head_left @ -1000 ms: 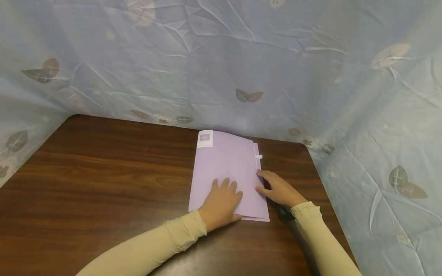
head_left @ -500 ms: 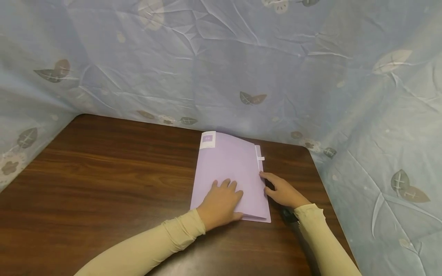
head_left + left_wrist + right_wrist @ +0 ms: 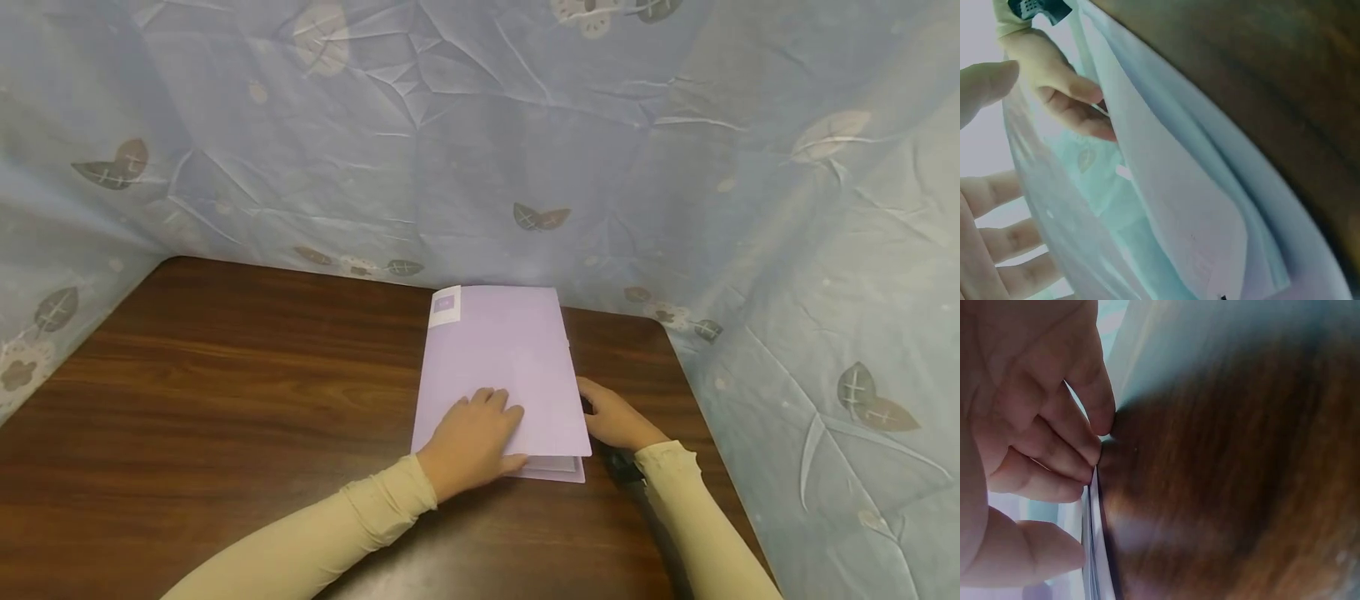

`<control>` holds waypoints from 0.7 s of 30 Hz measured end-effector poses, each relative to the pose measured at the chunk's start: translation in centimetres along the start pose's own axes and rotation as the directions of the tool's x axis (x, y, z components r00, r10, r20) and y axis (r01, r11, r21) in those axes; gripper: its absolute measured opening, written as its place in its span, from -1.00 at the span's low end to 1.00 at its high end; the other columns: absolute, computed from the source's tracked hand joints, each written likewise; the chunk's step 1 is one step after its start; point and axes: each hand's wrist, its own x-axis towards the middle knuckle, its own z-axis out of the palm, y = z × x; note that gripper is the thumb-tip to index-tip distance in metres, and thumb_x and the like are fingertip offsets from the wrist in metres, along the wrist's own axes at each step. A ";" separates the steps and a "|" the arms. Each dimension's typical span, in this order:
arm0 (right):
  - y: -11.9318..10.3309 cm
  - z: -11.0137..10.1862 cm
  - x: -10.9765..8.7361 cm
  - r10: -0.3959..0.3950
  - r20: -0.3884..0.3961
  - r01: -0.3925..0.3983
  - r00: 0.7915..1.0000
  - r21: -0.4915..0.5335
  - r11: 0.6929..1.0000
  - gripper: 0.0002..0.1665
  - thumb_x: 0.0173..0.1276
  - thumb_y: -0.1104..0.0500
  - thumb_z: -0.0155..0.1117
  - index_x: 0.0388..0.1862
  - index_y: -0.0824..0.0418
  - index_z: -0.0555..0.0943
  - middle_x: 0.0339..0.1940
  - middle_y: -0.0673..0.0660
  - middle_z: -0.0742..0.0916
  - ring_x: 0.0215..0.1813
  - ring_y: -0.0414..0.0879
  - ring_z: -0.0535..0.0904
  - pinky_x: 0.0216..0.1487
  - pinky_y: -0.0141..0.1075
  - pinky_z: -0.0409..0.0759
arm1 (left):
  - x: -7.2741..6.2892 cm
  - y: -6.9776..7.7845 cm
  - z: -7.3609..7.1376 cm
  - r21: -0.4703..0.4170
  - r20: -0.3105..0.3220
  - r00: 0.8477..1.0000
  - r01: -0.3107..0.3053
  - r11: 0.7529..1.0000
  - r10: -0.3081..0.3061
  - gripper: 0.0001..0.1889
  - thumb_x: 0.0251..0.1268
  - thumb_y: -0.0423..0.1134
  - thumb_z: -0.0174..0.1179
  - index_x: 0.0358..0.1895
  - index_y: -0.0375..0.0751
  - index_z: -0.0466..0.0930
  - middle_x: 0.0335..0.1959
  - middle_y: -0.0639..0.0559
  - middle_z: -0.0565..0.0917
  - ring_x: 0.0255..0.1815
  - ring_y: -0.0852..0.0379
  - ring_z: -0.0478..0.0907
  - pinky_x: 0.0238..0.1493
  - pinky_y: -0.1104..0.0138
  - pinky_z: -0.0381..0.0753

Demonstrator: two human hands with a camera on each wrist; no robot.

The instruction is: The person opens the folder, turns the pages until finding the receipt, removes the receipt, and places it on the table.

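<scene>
A lilac file folder (image 3: pixel 491 350) with a white label at its top left corner lies on the dark wooden table. Its front cover stands raised along the right side, and pale inner sheets show at the lower edge. My left hand (image 3: pixel 472 437) rests spread on the lower part of the cover, seen palm side in the left wrist view. At the right edge is my right hand (image 3: pixel 615 417), its fingertips partly hidden behind the raised cover. In the right wrist view its fairly straight fingers (image 3: pixel 1054 434) and its thumb touch the folder's layered edge.
Wood-grain table (image 3: pixel 225 375) spreads to the left of the folder. A pale blue curtain (image 3: pixel 465 167) with leaf prints closes off the back and both sides. A dark wrist device (image 3: pixel 622 465) sits by the right sleeve.
The front cover has risen along its right side, opening a gap at the lower edge. My right fingertips have slipped behind that edge. The left hand has stayed on the cover.
</scene>
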 end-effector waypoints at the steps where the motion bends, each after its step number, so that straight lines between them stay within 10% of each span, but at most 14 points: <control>1: 0.0 0.0 0.0 -0.006 -0.006 0.006 1.000 0.004 1.000 -0.33 0.43 0.15 0.37 0.47 0.26 0.47 0.43 0.27 0.57 0.49 0.25 0.43 0.47 0.22 0.33 | 0.0 -0.1 -0.1 -0.004 -0.016 1.000 -0.002 1.000 0.002 -0.43 0.15 0.36 0.37 -0.11 -0.08 0.66 -0.20 -0.01 0.62 -0.04 -0.04 0.64 -0.22 0.12 0.70; 13: 0.1 0.2 0.2 -0.041 -0.028 0.039 0.999 -0.078 0.996 -0.33 0.34 0.13 0.44 0.38 0.29 0.51 0.31 0.30 0.64 0.37 0.24 0.54 0.40 0.19 0.43 | -0.6 -1.5 -2.1 -0.114 -0.119 0.993 -0.022 0.993 0.009 -0.42 0.24 0.26 0.34 0.16 -0.06 0.62 -0.05 0.01 0.64 -0.08 0.00 0.64 -0.42 0.17 0.71; 21: -0.6 0.2 0.1 -0.015 -0.019 0.013 1.000 -0.094 0.996 -0.40 0.41 0.23 0.38 0.41 0.23 0.52 0.34 0.25 0.63 0.39 0.21 0.53 0.41 0.19 0.42 | -1.1 -3.0 -3.8 -0.110 -0.291 0.953 -0.126 0.986 0.089 -0.44 0.21 0.12 0.41 0.23 -0.03 0.61 -0.01 0.00 0.68 -0.08 0.01 0.68 -0.32 0.16 0.74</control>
